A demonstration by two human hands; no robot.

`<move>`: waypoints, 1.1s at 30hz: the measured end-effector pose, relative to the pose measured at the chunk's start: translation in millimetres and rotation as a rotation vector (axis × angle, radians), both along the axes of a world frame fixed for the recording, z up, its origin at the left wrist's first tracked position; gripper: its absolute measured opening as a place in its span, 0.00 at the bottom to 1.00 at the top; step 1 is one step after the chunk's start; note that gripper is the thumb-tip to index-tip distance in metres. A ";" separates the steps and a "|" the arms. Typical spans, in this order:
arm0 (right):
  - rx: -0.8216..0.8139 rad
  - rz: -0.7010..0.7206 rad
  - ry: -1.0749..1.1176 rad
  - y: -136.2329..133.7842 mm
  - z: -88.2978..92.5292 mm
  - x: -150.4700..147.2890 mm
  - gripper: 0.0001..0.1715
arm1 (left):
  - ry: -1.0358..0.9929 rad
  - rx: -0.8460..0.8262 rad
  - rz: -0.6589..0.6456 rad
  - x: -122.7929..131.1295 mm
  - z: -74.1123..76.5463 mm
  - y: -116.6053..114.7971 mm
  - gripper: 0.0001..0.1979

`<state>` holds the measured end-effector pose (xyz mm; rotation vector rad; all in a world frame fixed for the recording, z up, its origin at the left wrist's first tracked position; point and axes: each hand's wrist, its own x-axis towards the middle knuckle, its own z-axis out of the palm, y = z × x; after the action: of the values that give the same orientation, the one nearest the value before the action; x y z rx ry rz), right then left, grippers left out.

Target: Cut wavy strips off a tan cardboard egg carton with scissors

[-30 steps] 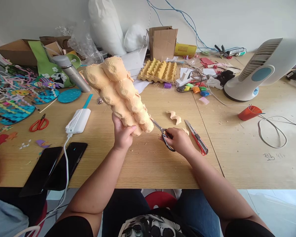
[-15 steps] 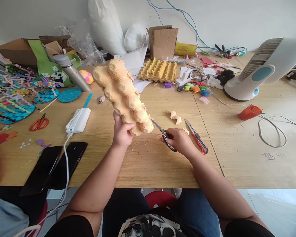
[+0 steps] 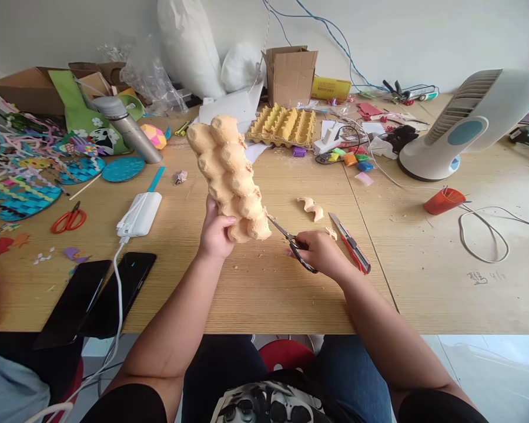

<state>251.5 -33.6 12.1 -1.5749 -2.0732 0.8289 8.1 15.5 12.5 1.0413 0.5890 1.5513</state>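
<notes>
One wooden worktop, with a dark seam running across its right part. Toward the far right, a white fan with a blue panel. At the far side, a tall white bag, and to the right of it an upright brown carton.

Next in size, the peach piece — lumpy, with two long rows of bumps, held up over the middle of the worktop, top leaning left. Gripped near its lower end by the left hand, fingers pinching it, thumb on the front face, the others mostly hidden behind. Beyond it and to the right, a yellow egg tray. Well off to the left, a grey flask. At the near left edge, two black phones side by side, with a white power bank just beyond.

In the right hand, black-handled scissors, fingers curled around the handles, tips at the lower right edge of the peach piece — too small there to tell touch from near miss. Just right of that hand, a red knife, blade out. Farther right, a red cup. Smallest, a curled peach scrap beyond the right hand, and crumbs strewn below the peach piece.
</notes>
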 end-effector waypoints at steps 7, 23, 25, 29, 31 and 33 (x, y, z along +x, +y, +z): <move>-0.046 0.056 -0.005 5.3 -2.9 2.4 0.29 | 0.051 0.062 0.026 -3.5 -6.6 5.8 0.34; -0.038 0.029 0.043 3.1 -1.3 1.5 0.31 | 0.024 0.016 -0.008 -2.2 -1.3 0.3 0.35; -0.034 0.025 0.033 2.4 0.5 2.1 0.31 | 0.028 0.015 -0.011 -2.9 -1.2 0.1 0.35; -0.026 0.050 0.014 0.9 6.3 4.1 0.31 | 0.038 0.003 -0.019 -5.0 -2.7 0.9 0.35; -0.025 0.062 0.006 0.5 8.6 4.8 0.31 | 0.040 -0.009 -0.037 -5.8 -3.2 1.3 0.34; -0.028 0.065 0.001 0.3 9.8 4.9 0.31 | 0.044 -0.015 -0.044 -6.3 -3.1 1.7 0.34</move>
<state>256.4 -33.3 21.9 -1.5285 -2.1304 0.8851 1.8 17.1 9.4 1.0720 0.6031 1.4863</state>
